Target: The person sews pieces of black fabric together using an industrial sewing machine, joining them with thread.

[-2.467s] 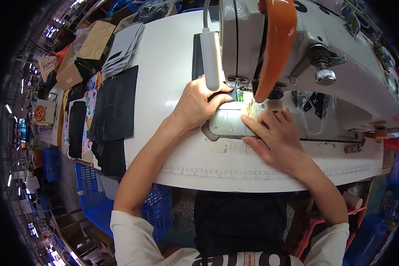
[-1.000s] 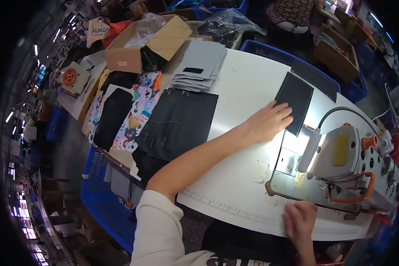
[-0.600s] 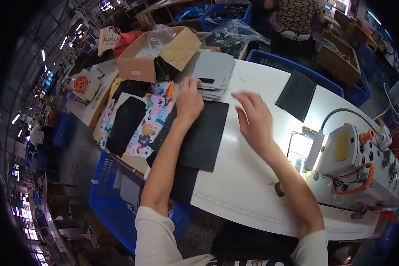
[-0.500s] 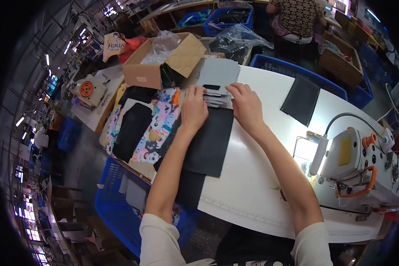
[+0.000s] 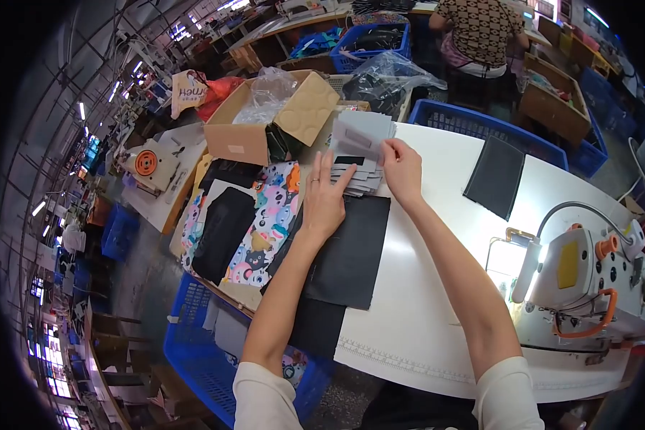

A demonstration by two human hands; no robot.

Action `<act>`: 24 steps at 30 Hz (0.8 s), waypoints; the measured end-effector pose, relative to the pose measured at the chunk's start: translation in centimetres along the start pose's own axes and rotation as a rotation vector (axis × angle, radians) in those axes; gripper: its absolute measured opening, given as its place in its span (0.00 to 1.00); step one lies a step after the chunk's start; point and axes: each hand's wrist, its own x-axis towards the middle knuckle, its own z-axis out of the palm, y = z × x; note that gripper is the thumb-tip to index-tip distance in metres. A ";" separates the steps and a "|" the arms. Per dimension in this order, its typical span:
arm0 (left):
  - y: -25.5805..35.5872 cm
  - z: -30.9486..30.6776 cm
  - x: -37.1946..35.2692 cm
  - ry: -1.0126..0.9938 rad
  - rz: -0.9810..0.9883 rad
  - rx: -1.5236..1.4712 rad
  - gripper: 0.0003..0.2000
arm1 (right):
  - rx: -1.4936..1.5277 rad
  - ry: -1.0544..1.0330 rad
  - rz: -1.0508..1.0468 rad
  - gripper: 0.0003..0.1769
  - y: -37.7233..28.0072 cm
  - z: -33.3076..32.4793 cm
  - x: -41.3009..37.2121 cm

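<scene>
A stack of grey fabric pieces (image 5: 365,129) lies at the far edge of the white table, its near ends fanned out. Across those near ends sits a small black strip (image 5: 349,160). My left hand (image 5: 325,204) rests on the left side of the stack, fingers stretched and apart, one fingertip beside the strip. At the right edge, my right hand (image 5: 403,172) pinches the border of an upper grey piece, which looks slightly raised. Below the stack is a black fabric panel (image 5: 347,251), lying flat under my left wrist.
A sewing machine (image 5: 588,272) with a lit lamp stands at the right. Another black panel (image 5: 494,178) lies on the white table (image 5: 423,315). Left are an open cardboard box (image 5: 236,143) and animal-print fabric (image 5: 272,208). Blue crates (image 5: 193,358) surround the table; a person (image 5: 480,32) sits beyond.
My right hand has come to the stack's right edge and pinches a grey piece there. My left fingers have spread over the near ends. The whole view has shifted slightly.
</scene>
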 end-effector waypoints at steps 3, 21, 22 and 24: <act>-0.2 0.4 -0.2 -0.098 -0.031 -0.045 0.32 | 0.130 0.134 -0.061 0.11 -1.5 -1.2 -2.7; 14.6 -10.6 -9.6 -0.148 -0.126 -0.447 0.10 | -0.719 -0.273 -0.257 0.17 -10.0 -28.8 -37.2; 15.0 -10.8 -9.9 -0.154 -0.127 -0.443 0.10 | -0.751 -0.222 -0.255 0.16 -9.9 -30.5 -38.4; 15.5 -11.1 -10.3 -0.130 -0.140 -0.455 0.10 | -0.843 0.116 -0.171 0.10 -7.7 -37.3 -43.9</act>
